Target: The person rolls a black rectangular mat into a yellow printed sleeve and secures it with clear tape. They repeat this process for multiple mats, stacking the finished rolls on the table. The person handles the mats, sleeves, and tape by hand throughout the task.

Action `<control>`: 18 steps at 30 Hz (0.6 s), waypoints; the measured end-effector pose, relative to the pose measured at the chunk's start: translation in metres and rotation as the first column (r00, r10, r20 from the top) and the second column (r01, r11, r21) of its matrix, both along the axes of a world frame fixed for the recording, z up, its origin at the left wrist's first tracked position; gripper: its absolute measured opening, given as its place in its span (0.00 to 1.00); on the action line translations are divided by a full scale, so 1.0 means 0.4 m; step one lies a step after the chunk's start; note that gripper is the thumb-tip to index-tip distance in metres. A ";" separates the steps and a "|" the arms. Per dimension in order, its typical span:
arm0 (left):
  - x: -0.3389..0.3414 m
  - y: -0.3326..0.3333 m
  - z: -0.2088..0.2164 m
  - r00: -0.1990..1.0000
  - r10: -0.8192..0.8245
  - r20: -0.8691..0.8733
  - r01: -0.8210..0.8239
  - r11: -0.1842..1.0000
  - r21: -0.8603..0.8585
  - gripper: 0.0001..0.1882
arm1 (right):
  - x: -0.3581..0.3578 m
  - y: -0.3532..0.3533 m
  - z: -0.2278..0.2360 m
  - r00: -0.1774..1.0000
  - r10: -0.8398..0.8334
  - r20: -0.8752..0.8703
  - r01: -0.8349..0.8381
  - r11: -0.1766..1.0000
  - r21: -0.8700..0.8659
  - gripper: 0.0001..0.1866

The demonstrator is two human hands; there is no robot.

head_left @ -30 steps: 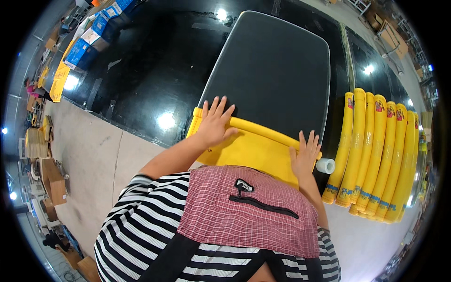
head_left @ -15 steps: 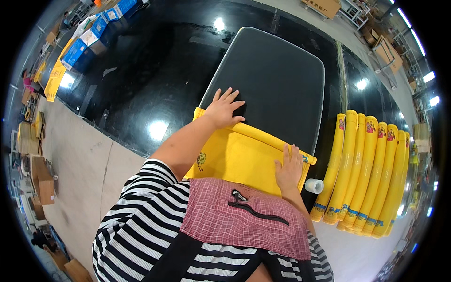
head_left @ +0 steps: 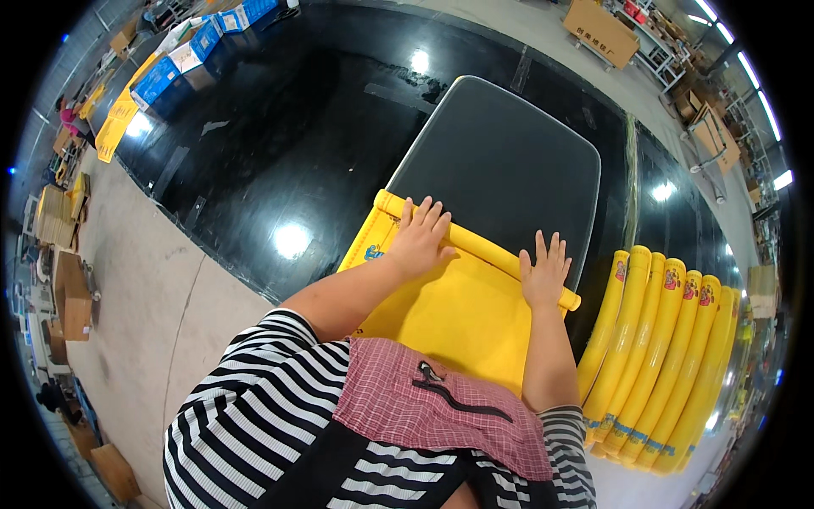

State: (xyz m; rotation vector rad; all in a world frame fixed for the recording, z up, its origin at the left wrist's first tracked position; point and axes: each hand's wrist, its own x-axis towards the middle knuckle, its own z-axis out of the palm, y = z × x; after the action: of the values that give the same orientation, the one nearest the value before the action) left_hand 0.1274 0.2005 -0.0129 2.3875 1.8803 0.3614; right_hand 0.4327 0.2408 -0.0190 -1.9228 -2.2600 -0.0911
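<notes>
A yellow printed mat (head_left: 462,314) lies flat in front of me, with a yellow roll (head_left: 485,249) across its far side. Beyond the roll stretches a dark grey sheet (head_left: 509,161) with rounded corners and a pale edge; I cannot tell whether it is one piece with the roll. My left hand (head_left: 420,240) rests on the roll left of its middle, fingers spread. Near the roll's right end, my right hand (head_left: 544,271) presses down, its fingers stretched out and apart. Neither hand grips anything.
Several yellow rolled mats (head_left: 653,356) lie side by side to the right. Everything rests on a glossy black table (head_left: 280,161). Blue boxes (head_left: 157,81) and a yellow strip (head_left: 114,131) line its far left edge. A cardboard box (head_left: 600,34) stands beyond the table.
The roll and both hands have moved farther from me. More flat yellow mat shows on my side, and less dark sheet shows beyond. The white tape roll near my right arm is out of sight.
</notes>
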 end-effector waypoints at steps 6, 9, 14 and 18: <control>0.047 0.170 0.102 0.995 0.054 -0.078 -0.073 0.961 -0.266 0.45 | 0.081 0.057 -0.104 0.940 0.233 -0.249 -0.193 0.965 0.176 0.37; 0.039 0.278 0.079 0.995 0.004 -0.097 -0.035 0.948 -0.317 0.44 | -0.043 -0.048 -0.049 0.948 0.230 -0.220 -0.179 0.957 0.230 0.41; 0.017 0.371 -0.007 0.963 -0.198 0.181 0.150 0.956 0.251 0.22 | -0.103 0.056 0.030 0.989 -0.007 -0.146 -0.008 0.994 -0.105 0.39; 0.086 0.325 -0.056 0.949 -0.258 0.182 0.186 0.922 0.339 0.25 | -0.101 0.162 0.026 0.989 -0.101 -0.109 0.084 0.985 -0.149 0.37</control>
State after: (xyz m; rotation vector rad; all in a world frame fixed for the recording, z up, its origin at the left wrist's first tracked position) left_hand 0.1618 0.3304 -0.0351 2.5893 1.5285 0.9336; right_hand 0.3921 0.3055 -0.0087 -2.0468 -2.1549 0.1732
